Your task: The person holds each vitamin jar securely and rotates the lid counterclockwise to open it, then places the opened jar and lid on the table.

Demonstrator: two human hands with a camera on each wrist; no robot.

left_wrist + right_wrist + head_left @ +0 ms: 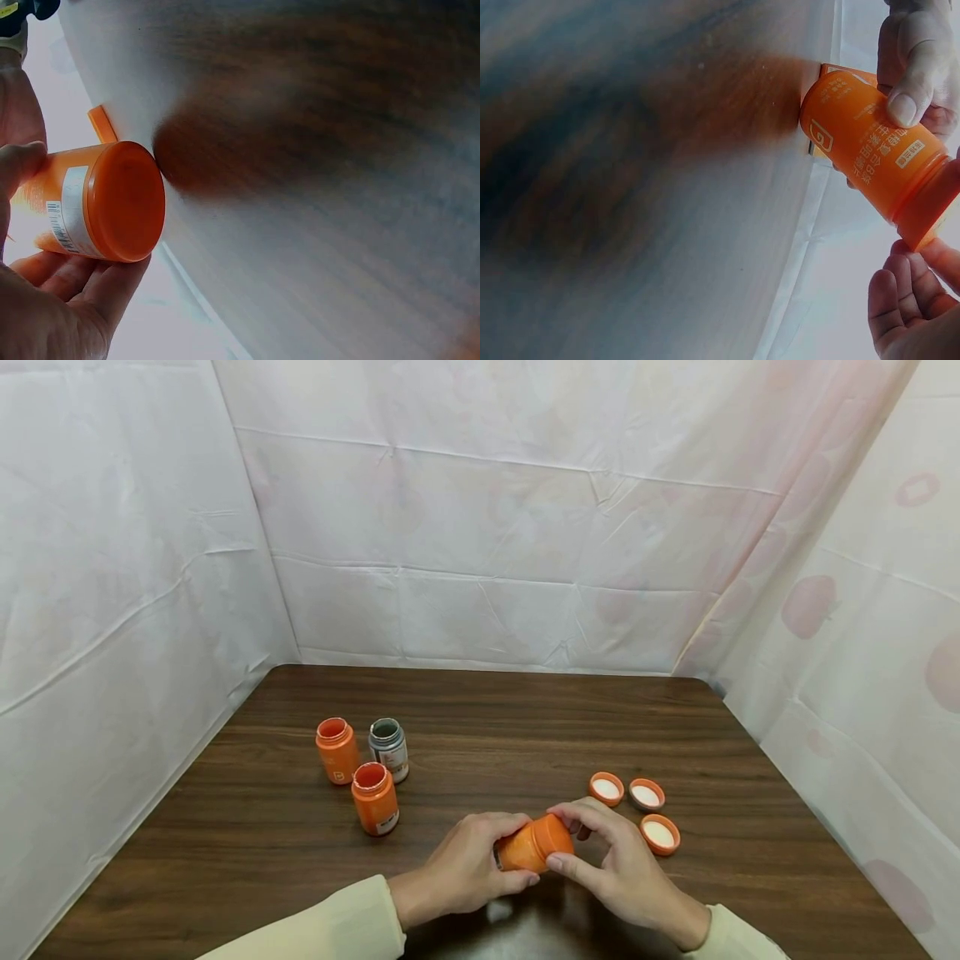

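An orange plastic bottle (522,848) is held tilted above the table, its orange lid (553,835) pointing right. My left hand (480,860) grips the bottle round its body, thumb on the near side. With thumb and fingertips, my right hand (618,864) pinches the lid by its rim. White print marks the orange bottle (874,142) in the right wrist view. Its round base and a barcode label (75,214) show in the left wrist view.
Left on the dark wood table (480,735) stand two uncapped orange bottles (337,756) (377,806) and an uncapped grey bottle (390,753). At right lie three upturned lids (606,788) (647,794) (660,835). White curtains (480,527) surround the table's back and sides.
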